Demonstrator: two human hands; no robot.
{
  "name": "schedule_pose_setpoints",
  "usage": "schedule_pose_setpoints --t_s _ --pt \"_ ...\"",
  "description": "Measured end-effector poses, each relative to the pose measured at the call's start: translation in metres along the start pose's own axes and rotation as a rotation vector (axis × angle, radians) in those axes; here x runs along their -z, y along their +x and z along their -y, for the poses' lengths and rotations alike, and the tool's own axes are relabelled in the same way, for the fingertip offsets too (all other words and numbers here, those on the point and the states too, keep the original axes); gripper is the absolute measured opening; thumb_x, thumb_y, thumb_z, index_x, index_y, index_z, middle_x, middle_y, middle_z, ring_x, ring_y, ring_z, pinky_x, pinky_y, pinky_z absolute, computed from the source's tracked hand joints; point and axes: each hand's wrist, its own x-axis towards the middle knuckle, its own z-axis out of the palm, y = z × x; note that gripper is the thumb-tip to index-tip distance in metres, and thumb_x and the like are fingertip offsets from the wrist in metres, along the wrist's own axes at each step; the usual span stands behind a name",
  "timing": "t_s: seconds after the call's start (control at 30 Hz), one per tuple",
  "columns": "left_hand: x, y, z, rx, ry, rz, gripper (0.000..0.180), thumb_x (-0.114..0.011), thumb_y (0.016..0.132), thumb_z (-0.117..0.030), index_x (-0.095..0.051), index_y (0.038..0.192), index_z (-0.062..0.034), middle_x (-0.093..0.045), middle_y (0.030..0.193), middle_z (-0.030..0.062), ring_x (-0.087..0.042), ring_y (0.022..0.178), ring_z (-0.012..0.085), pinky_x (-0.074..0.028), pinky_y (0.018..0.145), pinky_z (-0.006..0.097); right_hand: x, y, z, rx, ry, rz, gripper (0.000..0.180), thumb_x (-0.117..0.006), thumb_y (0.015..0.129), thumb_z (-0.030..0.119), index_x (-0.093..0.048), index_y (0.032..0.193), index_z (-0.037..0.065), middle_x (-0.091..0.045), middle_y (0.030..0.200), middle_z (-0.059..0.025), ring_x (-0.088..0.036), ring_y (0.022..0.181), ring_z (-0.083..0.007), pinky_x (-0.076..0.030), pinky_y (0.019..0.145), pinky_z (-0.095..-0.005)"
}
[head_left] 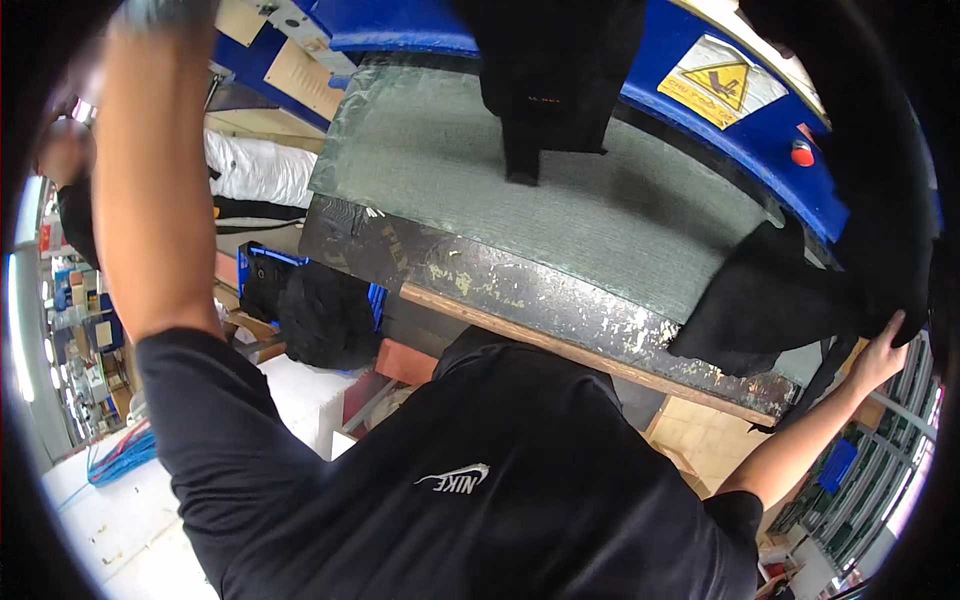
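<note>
**Black cloth on the padded bed, one hand at its far right edge**

Starting at the left, our left arm [150, 190] rises straight up along the picture's edge, and the hand itself runs out of view in the blur at the top, so we cannot tell whether its fingers are apart or closed, or what they touch. Below it sit a blue crate [262, 270] holding a dark bundle [325, 315], and a white folded cloth [258, 168] lies behind.

Moving to the middle, we see the grey padded bed [560, 190] of the blue machine [740, 140], with a worn front board [560, 300] chipped along its edge. A black garment piece [555, 75] hangs down from above onto the pad.

Now the right: a second black cloth [770, 300] is draped over the pad's corner, and our right hand [880, 355] lies at its outer edge, fingers together and flat against the fabric, thumb tucked beneath, a light hold and not a fist.

To handle this well, we judge the cloth wants even tension from both sides and no bunching at the corner; we should keep our fingers on the fabric's margin, clear of the machine's upper part.
</note>
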Motion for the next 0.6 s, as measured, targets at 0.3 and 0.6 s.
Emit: schedule_pose_setpoints --t_s 0.3,0.6 --pt "-0.334 -0.185 -0.043 0.181 -0.547 0.564 0.032 -0.069 0.086 -0.018 -0.061 0.117 -0.0125 -0.063 0.099 0.0056 -0.061 0.106 0.0288 -0.052 0.085 0.045 0.032 -0.115 -0.14 0.109 -0.187 0.493 0.024 -0.055 0.097 -0.002 -0.067 0.117 0.002 -0.065 0.12 -0.0118 -0.059 0.119 -0.0238 -0.043 0.104 -0.0328" --pt "-0.317 -0.203 0.027 0.656 -0.502 0.168 0.02 -0.067 0.091 -0.018 -0.071 0.106 -0.0051 -0.069 0.097 0.0132 -0.067 0.084 0.0269 -0.054 0.078 0.039 0.101 -0.188 -0.251 -0.226 -0.447 0.732 0.07 -0.038 0.066 -0.02 -0.067 0.125 0.004 -0.062 0.129 -0.016 -0.057 0.125 -0.0301 -0.041 0.111 -0.0366"
